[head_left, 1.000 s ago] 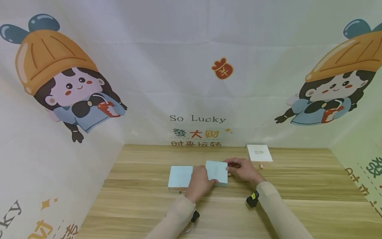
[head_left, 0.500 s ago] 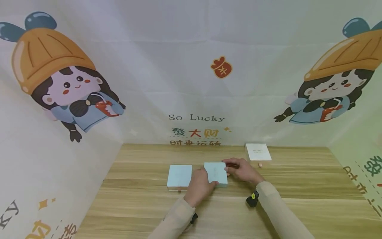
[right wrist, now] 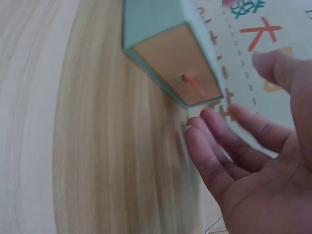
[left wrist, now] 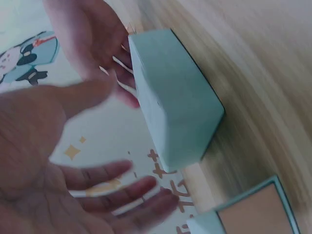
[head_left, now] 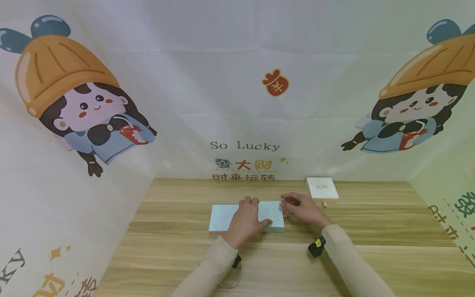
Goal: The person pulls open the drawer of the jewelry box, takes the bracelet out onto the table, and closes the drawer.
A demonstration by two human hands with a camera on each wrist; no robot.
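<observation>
Two pale blue drawer boxes lie close together on the wooden table. Over the gap between them hovers my left hand (head_left: 243,222), fingers spread, hiding parts of both the left box (head_left: 220,216) and the right box (head_left: 273,214). In the left wrist view, its thumb and fingers stand apart from the right box (left wrist: 180,92). My right hand (head_left: 303,209) is just beside that box's right end, fingers loosely bent and holding nothing. The right wrist view shows this end as a peach drawer front (right wrist: 163,56) with a small pink ribbon pull (right wrist: 196,85).
A white box (head_left: 322,187) with a small pink tab (head_left: 324,204) lies at the back right, near the printed backdrop (head_left: 185,103). The other blue box shows its peach drawer front (left wrist: 258,214) in the left wrist view. Wooden tabletop (head_left: 167,260) extends in front.
My left hand has let go of the right box, its fingers spreading as it shifts slightly left. My right hand's fingers have come away from the box's right end.
</observation>
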